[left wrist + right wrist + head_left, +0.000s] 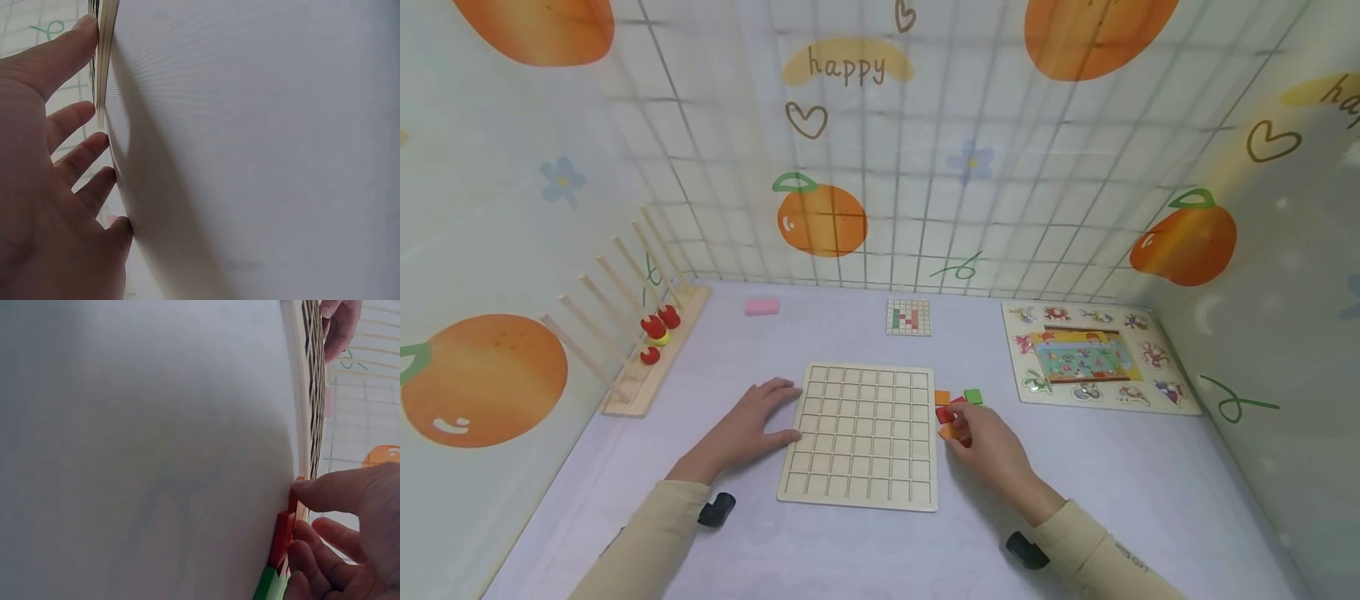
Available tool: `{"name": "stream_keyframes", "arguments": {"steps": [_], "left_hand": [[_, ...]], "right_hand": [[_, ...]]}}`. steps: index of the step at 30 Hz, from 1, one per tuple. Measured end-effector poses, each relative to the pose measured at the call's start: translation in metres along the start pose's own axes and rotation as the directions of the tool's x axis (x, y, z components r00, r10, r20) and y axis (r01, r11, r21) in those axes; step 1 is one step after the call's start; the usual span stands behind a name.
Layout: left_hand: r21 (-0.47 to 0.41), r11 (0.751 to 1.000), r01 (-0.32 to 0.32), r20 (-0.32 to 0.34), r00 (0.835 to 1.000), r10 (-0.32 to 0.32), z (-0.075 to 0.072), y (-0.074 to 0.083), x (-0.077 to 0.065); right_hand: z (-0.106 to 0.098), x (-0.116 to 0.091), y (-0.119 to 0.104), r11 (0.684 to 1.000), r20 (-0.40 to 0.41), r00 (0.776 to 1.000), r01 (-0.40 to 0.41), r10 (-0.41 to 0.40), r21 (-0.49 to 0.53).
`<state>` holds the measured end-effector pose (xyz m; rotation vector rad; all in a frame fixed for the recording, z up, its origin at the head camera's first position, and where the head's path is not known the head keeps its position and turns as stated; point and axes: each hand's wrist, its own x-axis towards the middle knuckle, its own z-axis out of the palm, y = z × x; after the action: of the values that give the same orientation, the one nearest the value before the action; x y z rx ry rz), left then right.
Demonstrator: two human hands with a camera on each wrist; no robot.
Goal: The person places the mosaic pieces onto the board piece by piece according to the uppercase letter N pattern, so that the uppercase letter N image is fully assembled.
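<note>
A pale wooden grid board (859, 433) lies flat in the middle of the table. My left hand (745, 433) rests at its left edge, thumb and fingers spread; the left wrist view has the fingertips along the board's side. On the board's other side, my right hand (992, 450) is over a small cluster of coloured square tiles. Thumb and finger pinch an orange tile (300, 511) there. A red tile (282, 539) and a green tile (267, 584) lie beside it. Another orange tile (942, 397) and a green tile (973, 396) show past the fingers, which hide part of the cluster.
Behind the board lies a small pattern card (908, 317) with coloured squares. A pink block (762, 307) is at back left, near a wooden peg rack (658, 358) with red and yellow pieces. A picture puzzle board (1022, 367) lies at right. Printed curtains surround the table.
</note>
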<state>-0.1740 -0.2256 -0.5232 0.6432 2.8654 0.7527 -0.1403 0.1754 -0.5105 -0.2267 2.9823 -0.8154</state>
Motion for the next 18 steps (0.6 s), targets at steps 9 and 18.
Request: {"name": "stream_keyframes", "arguments": {"steps": [9,18], "left_hand": [[0.021,1.000,0.007,0.043,0.999,-0.008,0.0006,-0.0014,-0.0006],[0.040,0.999,-0.015,0.082,0.997,0.012,0.0003,-0.0059,-0.0009]], "right_hand": [[0.0007,-0.0010,-0.0013,0.999,0.005,1.000,0.004,-0.004,-0.051],[0.0020,-0.0002,-0.0023,0.998,0.010,1.000,0.018,-0.018,-0.056]]}}
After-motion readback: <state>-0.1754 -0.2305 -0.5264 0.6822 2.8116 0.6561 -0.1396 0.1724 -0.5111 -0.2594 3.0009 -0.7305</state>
